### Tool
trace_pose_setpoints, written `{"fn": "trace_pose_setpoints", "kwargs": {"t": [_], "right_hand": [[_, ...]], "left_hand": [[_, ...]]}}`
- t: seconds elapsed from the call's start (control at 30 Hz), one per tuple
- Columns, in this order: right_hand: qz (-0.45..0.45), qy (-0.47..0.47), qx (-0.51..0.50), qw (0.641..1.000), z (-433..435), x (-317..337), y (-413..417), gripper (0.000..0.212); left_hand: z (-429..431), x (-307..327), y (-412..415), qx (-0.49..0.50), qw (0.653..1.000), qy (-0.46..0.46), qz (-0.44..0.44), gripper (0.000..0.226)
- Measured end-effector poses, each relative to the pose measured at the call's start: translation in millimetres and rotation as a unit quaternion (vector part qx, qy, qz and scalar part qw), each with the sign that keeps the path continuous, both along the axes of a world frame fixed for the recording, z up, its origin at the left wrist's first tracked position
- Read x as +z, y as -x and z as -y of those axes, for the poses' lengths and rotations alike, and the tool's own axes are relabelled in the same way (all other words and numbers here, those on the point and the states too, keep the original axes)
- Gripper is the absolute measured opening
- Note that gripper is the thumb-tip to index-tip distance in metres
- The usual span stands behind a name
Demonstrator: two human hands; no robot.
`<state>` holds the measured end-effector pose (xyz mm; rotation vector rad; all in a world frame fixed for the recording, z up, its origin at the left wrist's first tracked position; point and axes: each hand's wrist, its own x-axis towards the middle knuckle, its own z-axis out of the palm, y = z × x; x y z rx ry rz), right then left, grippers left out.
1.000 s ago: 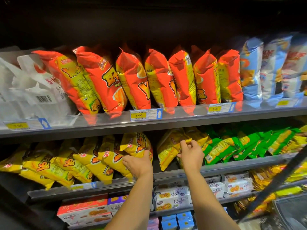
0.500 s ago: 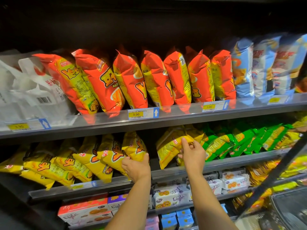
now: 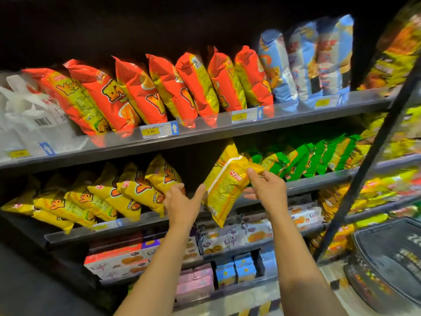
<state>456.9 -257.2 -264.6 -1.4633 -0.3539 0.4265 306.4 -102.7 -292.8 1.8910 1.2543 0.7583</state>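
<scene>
Head view: the only camera, looking at store shelves; the right edge is smeared by motion blur.
Yellow bag [image 3: 224,190]: tilted, in front of the middle shelf [image 3: 319,180], in the gap between the row of yellow bags [image 3: 127,192] and the green bags [image 3: 303,160].
Right hand [image 3: 268,190]: grips the yellow bag's upper right end, index finger on top, thumb below; the other fingers are hidden behind the hand.
Left hand [image 3: 182,201]: spread wide, holding nothing, fingertips at the nearest bag of the row; whether the thumb touches the yellow bag I cannot tell.
Upper shelf [image 3: 205,135]: orange bags [image 3: 159,92], blue bags [image 3: 303,60], price tag [image 3: 150,132] reading 3.00.
Hard to read: print on the yellow bag is blurred.
Cut off: black basket [image 3: 387,258] at lower right, partly behind a dark pole [image 3: 364,156].
</scene>
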Motion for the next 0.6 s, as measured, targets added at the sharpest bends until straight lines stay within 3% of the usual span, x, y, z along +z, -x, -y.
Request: {"fn": "trace_pose_setpoints", "kwargs": {"t": [0.1,0.27,0.43,0.6], "right_hand": [[-0.008,0.006,0.067,0.998,42,15,1,0.015],[-0.001,0.022,0.143,0.990,90,41,-1,0.027],[0.039,0.040,0.134,0.989,101,60,16,0.039],[0.012,0.034,0.139,0.990,89,69,64,0.043]], "left_hand": [[37,16,9,-0.072,0.997,-0.002,0.006,0.084],[80,46,23,-0.194,0.969,0.143,0.051,0.100],[106,62,41,-0.273,0.939,0.196,0.080,0.061],[115,72,68,-0.237,0.948,0.181,0.114,0.042]]}}
